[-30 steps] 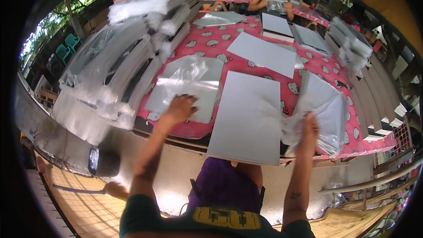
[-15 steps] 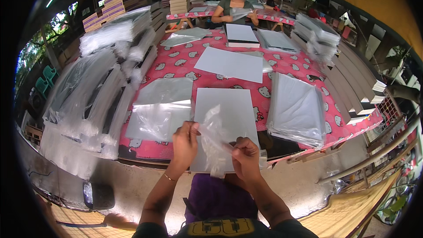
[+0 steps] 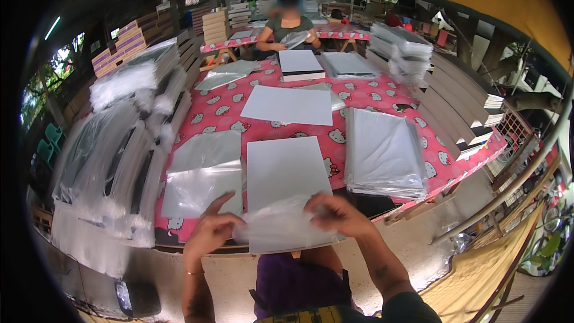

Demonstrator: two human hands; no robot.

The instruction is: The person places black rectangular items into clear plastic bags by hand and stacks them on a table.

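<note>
A crumpled clear plastic bag (image 3: 281, 222), smeared by motion, stretches between my hands over the near end of a white board (image 3: 284, 167). My left hand (image 3: 210, 228) pinches the bag's left end with thumb and bent fingers, its index finger sticking out. At the bag's right end is my right hand (image 3: 339, 214), its fingers curled in on the plastic; the fingertips are blurred. Left of the board lie flat clear plastic bags (image 3: 203, 170), close to my left hand. A stack of plastic-wrapped white boards (image 3: 385, 152) lies to the right.
Tall piles of plastic-wrapped packs (image 3: 107, 161) line the left side. Thick stacked books or boards (image 3: 457, 104) stand at the right edge. Another white sheet (image 3: 287, 105) lies farther up the pink patterned tablecloth (image 3: 209, 113). Across the table a person (image 3: 288, 27) handles clear plastic.
My hands have moved apart, and the bag between them has gone from a bunched upright shape to a wider sideways spread. The view has shifted, with the table lower and farther left.
</note>
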